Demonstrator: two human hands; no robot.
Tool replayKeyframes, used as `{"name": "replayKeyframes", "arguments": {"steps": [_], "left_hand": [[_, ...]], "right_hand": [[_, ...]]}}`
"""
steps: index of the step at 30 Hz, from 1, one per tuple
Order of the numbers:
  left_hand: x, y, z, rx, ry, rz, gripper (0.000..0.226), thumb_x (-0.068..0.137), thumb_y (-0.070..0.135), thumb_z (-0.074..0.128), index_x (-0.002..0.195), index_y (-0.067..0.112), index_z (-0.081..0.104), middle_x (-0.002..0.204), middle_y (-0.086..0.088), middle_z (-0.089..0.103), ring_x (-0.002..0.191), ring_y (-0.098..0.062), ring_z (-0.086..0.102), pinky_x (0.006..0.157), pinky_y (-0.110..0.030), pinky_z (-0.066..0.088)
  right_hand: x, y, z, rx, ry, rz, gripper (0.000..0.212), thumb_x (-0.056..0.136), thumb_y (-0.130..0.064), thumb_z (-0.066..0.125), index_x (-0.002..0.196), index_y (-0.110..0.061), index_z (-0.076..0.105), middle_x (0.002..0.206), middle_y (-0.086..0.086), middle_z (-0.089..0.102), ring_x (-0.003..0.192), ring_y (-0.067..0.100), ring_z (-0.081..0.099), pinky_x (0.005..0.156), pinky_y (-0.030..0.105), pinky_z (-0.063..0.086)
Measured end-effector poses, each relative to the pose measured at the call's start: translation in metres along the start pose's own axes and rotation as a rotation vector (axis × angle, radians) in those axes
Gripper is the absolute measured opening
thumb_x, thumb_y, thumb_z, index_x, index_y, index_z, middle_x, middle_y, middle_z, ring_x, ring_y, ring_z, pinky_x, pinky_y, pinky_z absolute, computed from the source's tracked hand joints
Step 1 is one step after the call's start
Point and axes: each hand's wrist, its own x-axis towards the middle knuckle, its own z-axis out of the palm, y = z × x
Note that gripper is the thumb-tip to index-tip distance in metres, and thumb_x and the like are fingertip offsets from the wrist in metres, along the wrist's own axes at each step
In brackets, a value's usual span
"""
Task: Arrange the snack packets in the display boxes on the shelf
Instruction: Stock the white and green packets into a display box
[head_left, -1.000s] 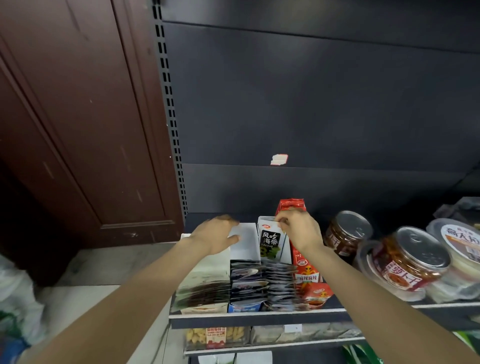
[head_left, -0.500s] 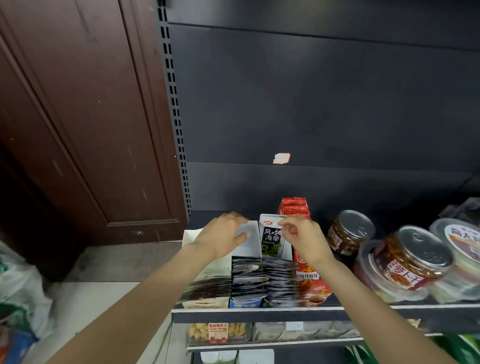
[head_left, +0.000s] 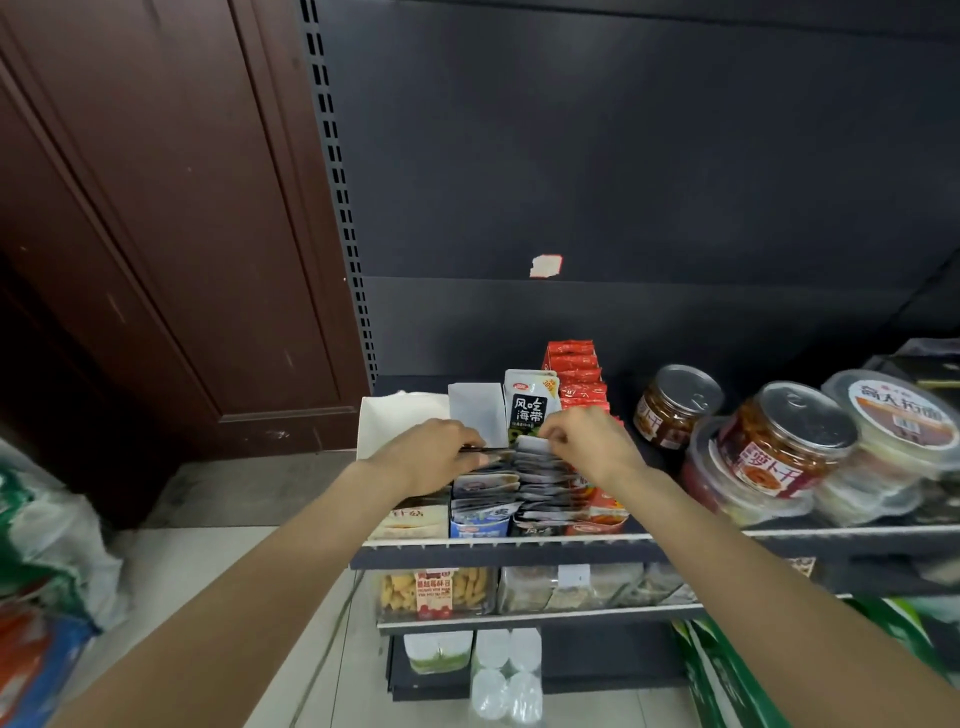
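Several rows of snack packets (head_left: 540, 480) are packed upright in the display boxes (head_left: 478, 525) at the front of the shelf (head_left: 519, 552). The top edge of a rear packet is pinched by the curled fingers of the right hand (head_left: 584, 447). The left hand (head_left: 434, 457) is laid over the neighbouring row, with its fingertips seemingly closed on the edge of a dark packet (the exact contact is not clear). The packets are judged to be light, thin and soft, probably slippery, so they are best taken by the sealed top edge and kept vertical, otherwise the row may be bent or toppled.
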Motion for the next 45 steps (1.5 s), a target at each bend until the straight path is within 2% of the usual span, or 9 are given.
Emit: {"name": "replayKeyframes", "arguments": {"steps": [11, 17, 19, 22, 29, 31, 34, 38, 45], "left_hand": [[-0.011, 0.013, 0.003, -0.235, 0.138, -0.086, 0.039, 0.097, 0.032, 0.049, 0.133, 0.018, 0.050, 0.136, -0.006, 0.050, 0.118, -0.021, 0.051, 0.094, -0.023, 0.036], [-0.012, 0.036, -0.023, -0.474, 0.301, -0.128, 0.035, 0.099, 0.027, 0.044, 0.131, 0.015, 0.052, 0.121, -0.009, 0.060, 0.110, -0.022, 0.056, 0.085, -0.023, 0.039], [-0.008, 0.043, -0.030, -0.638, 0.305, -0.188, 0.035, 0.099, 0.030, 0.042, 0.127, 0.012, 0.054, 0.106, -0.008, 0.065, 0.095, -0.019, 0.062, 0.075, -0.021, 0.044], [-0.006, 0.053, -0.042, -0.985, 0.231, -0.334, 0.042, 0.098, 0.040, 0.041, 0.126, 0.010, 0.051, 0.086, -0.007, 0.065, 0.072, -0.013, 0.062, 0.064, -0.019, 0.048], [-0.010, 0.064, -0.053, -1.360, 0.335, -0.359, 0.026, 0.093, 0.008, 0.056, 0.112, -0.008, 0.062, 0.085, -0.012, 0.067, 0.076, -0.013, 0.064, 0.069, -0.014, 0.054], [-0.014, 0.067, -0.053, -1.362, 0.420, -0.321, 0.022, 0.091, 0.000, 0.056, 0.111, -0.006, 0.061, 0.085, -0.010, 0.066, 0.075, -0.011, 0.064, 0.060, -0.009, 0.052], [-0.020, 0.073, -0.053, -1.382, 0.472, -0.233, 0.029, 0.089, -0.008, 0.053, 0.116, 0.001, 0.059, 0.093, -0.013, 0.065, 0.079, -0.014, 0.063, 0.068, -0.012, 0.052], [-0.026, 0.075, -0.048, -1.253, 0.495, -0.138, 0.044, 0.088, -0.006, 0.057, 0.125, 0.016, 0.054, 0.106, -0.011, 0.065, 0.098, -0.023, 0.062, 0.083, -0.024, 0.048], [-0.037, 0.073, -0.044, -0.953, 0.573, -0.005, 0.055, 0.087, 0.001, 0.062, 0.133, 0.027, 0.048, 0.098, 0.002, 0.063, 0.101, -0.017, 0.059, 0.078, -0.016, 0.045]], "right_hand": [[-0.019, 0.004, -0.014, 0.237, 0.286, 0.071, 0.012, 0.088, -0.021, 0.064, 0.096, -0.022, 0.073, 0.094, -0.004, 0.072, 0.089, 0.014, 0.066, 0.080, 0.038, 0.054], [-0.036, -0.005, -0.063, 0.368, 0.514, 0.028, 0.011, 0.089, -0.017, 0.062, 0.092, -0.016, 0.072, 0.090, -0.006, 0.071, 0.082, 0.008, 0.065, 0.072, 0.019, 0.050], [-0.041, -0.009, -0.079, 0.459, 0.560, 0.021, 0.009, 0.088, -0.015, 0.063, 0.087, -0.017, 0.071, 0.083, -0.008, 0.069, 0.077, 0.004, 0.063, 0.066, 0.009, 0.045], [-0.047, -0.012, -0.093, 0.586, 0.596, 0.014, 0.009, 0.087, -0.013, 0.064, 0.083, -0.018, 0.070, 0.080, -0.008, 0.069, 0.077, 0.005, 0.064, 0.071, 0.016, 0.048], [-0.066, -0.006, -0.100, 0.704, 0.619, -0.021, 0.009, 0.083, -0.013, 0.069, 0.087, -0.019, 0.074, 0.100, -0.003, 0.059, 0.089, 0.008, 0.057, 0.078, 0.014, 0.043], [-0.071, 0.000, -0.099, 0.669, 0.618, 0.020, 0.011, 0.084, -0.014, 0.067, 0.090, -0.019, 0.074, 0.101, -0.002, 0.058, 0.082, 0.006, 0.057, 0.074, 0.009, 0.042], [-0.075, 0.004, -0.095, 0.909, 0.523, 0.061, 0.018, 0.091, -0.006, 0.056, 0.098, -0.011, 0.072, 0.098, 0.009, 0.070, 0.072, 0.004, 0.066, 0.064, 0.012, 0.052], [-0.079, 0.007, -0.088, 1.188, 0.416, 0.138, 0.022, 0.095, -0.008, 0.050, 0.111, -0.008, 0.065, 0.109, 0.007, 0.068, 0.094, 0.014, 0.066, 0.073, 0.024, 0.057], [-0.080, 0.008, -0.083, 1.107, 0.355, 0.116, 0.046, 0.086, 0.000, 0.062, 0.126, -0.022, 0.055, 0.109, 0.004, 0.066, 0.100, 0.021, 0.065, 0.082, 0.040, 0.056]]}}
